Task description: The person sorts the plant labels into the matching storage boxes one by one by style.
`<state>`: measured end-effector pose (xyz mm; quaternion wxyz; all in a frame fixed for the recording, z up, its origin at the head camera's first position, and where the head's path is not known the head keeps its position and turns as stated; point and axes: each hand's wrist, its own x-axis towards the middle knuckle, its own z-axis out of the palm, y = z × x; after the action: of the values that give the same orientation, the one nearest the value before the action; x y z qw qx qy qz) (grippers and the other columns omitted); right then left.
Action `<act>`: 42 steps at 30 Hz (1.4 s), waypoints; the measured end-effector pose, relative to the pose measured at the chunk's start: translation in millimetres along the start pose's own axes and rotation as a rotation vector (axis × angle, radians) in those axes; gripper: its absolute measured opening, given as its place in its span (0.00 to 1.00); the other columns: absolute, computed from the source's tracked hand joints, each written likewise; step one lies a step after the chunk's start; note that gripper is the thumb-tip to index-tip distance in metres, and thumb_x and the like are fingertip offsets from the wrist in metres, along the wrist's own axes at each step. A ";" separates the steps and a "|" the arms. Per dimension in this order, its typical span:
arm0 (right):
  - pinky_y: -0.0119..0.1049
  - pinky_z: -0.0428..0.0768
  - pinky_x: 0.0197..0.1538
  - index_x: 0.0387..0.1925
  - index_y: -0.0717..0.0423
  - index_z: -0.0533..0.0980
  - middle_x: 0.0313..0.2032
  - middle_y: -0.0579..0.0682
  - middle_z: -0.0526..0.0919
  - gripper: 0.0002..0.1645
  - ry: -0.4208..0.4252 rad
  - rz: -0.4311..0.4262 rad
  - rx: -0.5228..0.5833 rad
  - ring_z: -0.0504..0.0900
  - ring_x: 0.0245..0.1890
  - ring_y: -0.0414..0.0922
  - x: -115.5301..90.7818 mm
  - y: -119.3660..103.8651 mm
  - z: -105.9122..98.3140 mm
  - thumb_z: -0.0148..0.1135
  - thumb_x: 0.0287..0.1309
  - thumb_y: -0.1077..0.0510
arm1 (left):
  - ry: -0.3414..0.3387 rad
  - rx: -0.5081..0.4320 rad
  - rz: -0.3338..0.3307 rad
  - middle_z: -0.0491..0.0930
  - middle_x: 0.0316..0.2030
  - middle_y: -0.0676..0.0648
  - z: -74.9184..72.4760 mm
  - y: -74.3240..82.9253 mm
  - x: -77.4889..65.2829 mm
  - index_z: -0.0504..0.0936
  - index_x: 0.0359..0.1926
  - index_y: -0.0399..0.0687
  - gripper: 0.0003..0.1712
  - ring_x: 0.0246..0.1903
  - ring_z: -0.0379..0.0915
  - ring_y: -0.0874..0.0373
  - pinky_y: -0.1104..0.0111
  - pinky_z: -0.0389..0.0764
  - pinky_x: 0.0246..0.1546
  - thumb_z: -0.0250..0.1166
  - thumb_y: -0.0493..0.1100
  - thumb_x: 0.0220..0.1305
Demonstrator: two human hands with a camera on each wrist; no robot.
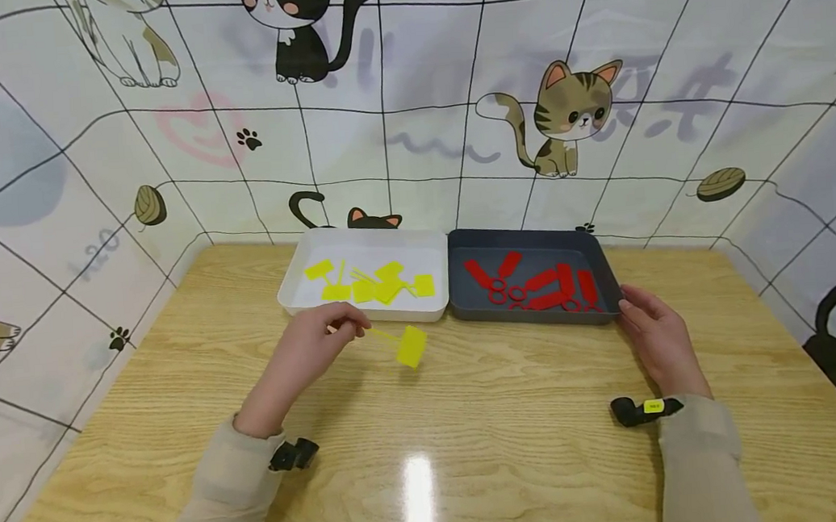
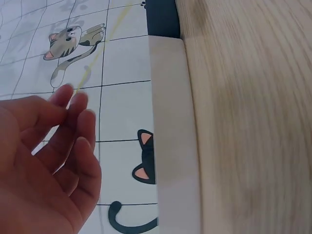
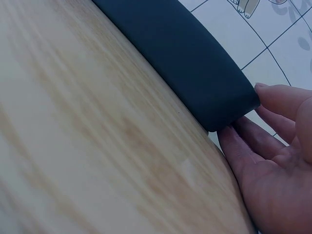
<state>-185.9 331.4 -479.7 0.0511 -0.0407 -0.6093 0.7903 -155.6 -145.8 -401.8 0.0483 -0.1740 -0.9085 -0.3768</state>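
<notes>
My left hand (image 1: 322, 340) pinches the thin stem of a yellow, flat square-headed piece (image 1: 412, 346) between thumb and fingers. The head hangs out to the right, in front of the white tray (image 1: 363, 312). In the left wrist view, the blurred stem (image 2: 84, 80) leaves the fingertips. Several similar yellow pieces (image 1: 388, 283) lie heaped in that tray. My right hand (image 1: 660, 341) touches the near right corner of the dark grey tray (image 1: 538, 315) with extended fingers; the right wrist view shows fingertips (image 3: 229, 134) against its outer wall. Several red flat pieces with rings (image 1: 541, 279) lie inside.
Both trays stand side by side at the back of the wooden table (image 1: 511, 440), close to a cat-patterned cloth backdrop (image 1: 424, 139). Small black devices (image 1: 293, 454) are strapped at both wrists over beige sleeves (image 1: 223, 493).
</notes>
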 end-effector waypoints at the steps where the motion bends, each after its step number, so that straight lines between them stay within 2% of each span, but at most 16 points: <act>1: 0.24 0.70 0.50 0.64 0.64 0.55 0.60 0.56 0.57 0.35 0.001 -0.005 0.003 0.69 0.53 0.38 -0.5 0.3 -1.0 0.55 0.57 0.61 | 0.006 -0.039 -0.027 0.78 0.28 0.58 1.2 -1.4 2.1 0.80 0.32 0.55 0.12 0.29 0.72 0.60 0.66 0.73 0.25 0.51 0.38 0.61; 5: 0.24 0.71 0.48 0.64 0.66 0.55 0.55 0.53 0.63 0.35 -0.003 -0.005 0.030 0.73 0.48 0.35 -2.5 2.9 -4.5 0.55 0.57 0.63 | 0.005 -0.194 -0.138 0.78 0.30 0.48 8.5 -9.5 11.0 0.80 0.31 0.49 0.11 0.33 0.73 0.51 0.63 0.74 0.31 0.49 0.38 0.61; 8: 0.24 0.71 0.48 0.64 0.65 0.55 0.55 0.53 0.63 0.35 -0.003 0.000 0.034 0.73 0.49 0.36 -2.4 4.8 -4.8 0.55 0.57 0.63 | 0.022 -0.293 -0.215 0.78 0.32 0.43 14.3 -16.1 15.7 0.80 0.32 0.45 0.12 0.35 0.72 0.46 0.62 0.75 0.35 0.50 0.38 0.61; 11: 0.24 0.71 0.48 0.63 0.65 0.56 0.58 0.56 0.59 0.34 0.005 -0.003 0.010 0.70 0.52 0.38 -1.0 4.9 -4.0 0.56 0.57 0.62 | 0.046 -0.321 -0.262 0.79 0.32 0.46 18.6 -21.2 17.8 0.81 0.33 0.46 0.12 0.36 0.72 0.46 0.61 0.74 0.37 0.50 0.38 0.61; 15: 0.23 0.71 0.48 0.63 0.64 0.56 0.60 0.57 0.57 0.34 0.003 -0.002 -0.002 0.68 0.54 0.39 0.4 2.1 -2.9 0.55 0.57 0.61 | 0.039 -0.297 -0.276 0.79 0.33 0.50 22.6 -23.9 18.8 0.82 0.36 0.49 0.13 0.37 0.73 0.48 0.62 0.74 0.39 0.51 0.40 0.63; 20: 0.23 0.71 0.48 0.63 0.64 0.56 0.57 0.55 0.60 0.33 0.000 -0.014 0.009 0.70 0.52 0.38 1.4 -0.9 -2.6 0.55 0.57 0.62 | -0.007 -0.242 -0.225 0.80 0.33 0.52 29.2 -21.8 20.2 0.82 0.37 0.50 0.13 0.35 0.74 0.52 0.65 0.75 0.35 0.50 0.37 0.61; 23: 0.23 0.71 0.48 0.63 0.64 0.56 0.58 0.55 0.59 0.34 0.005 -0.008 0.010 0.69 0.53 0.39 2.3 -1.7 -2.7 0.55 0.57 0.62 | -0.031 -0.148 -0.162 0.79 0.33 0.54 35.2 -19.4 21.4 0.82 0.37 0.51 0.11 0.32 0.73 0.57 0.67 0.74 0.30 0.53 0.37 0.60; 26: 0.23 0.70 0.49 0.64 0.63 0.56 0.60 0.56 0.56 0.34 0.005 0.000 0.001 0.67 0.55 0.40 3.5 -2.4 -2.7 0.56 0.57 0.61 | -0.061 -0.044 -0.090 0.78 0.34 0.55 41.2 -15.0 22.9 0.82 0.39 0.51 0.08 0.32 0.70 0.59 0.68 0.73 0.29 0.57 0.40 0.60; 34: 0.24 0.70 0.51 0.64 0.64 0.55 0.58 0.53 0.61 0.35 0.008 -0.008 -0.020 0.69 0.54 0.38 5.3 -0.6 -3.7 0.55 0.57 0.61 | -0.144 0.212 0.014 0.77 0.39 0.51 54.9 0.7 29.7 0.80 0.44 0.50 0.12 0.36 0.72 0.57 0.66 0.74 0.38 0.59 0.37 0.59; 39: 0.24 0.70 0.50 0.63 0.64 0.56 0.56 0.52 0.63 0.34 0.000 -0.011 -0.008 0.70 0.51 0.37 6.0 2.2 -4.9 0.56 0.57 0.61 | -0.224 0.334 0.093 0.76 0.46 0.50 64.6 6.4 31.3 0.79 0.46 0.48 0.15 0.48 0.69 0.55 0.65 0.70 0.49 0.59 0.34 0.57; 42: 0.25 0.70 0.51 0.63 0.64 0.56 0.57 0.53 0.61 0.34 -0.004 -0.009 -0.006 0.69 0.52 0.38 6.3 2.4 -4.5 0.56 0.57 0.61 | -0.243 0.395 0.127 0.74 0.49 0.50 68.2 7.9 31.5 0.80 0.46 0.47 0.16 0.53 0.65 0.54 0.65 0.66 0.53 0.59 0.33 0.55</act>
<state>-191.7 336.0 -483.2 0.0532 -0.0363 -0.6120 0.7882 -179.3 -83.9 -438.1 -0.0049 -0.2622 -0.9509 -0.1644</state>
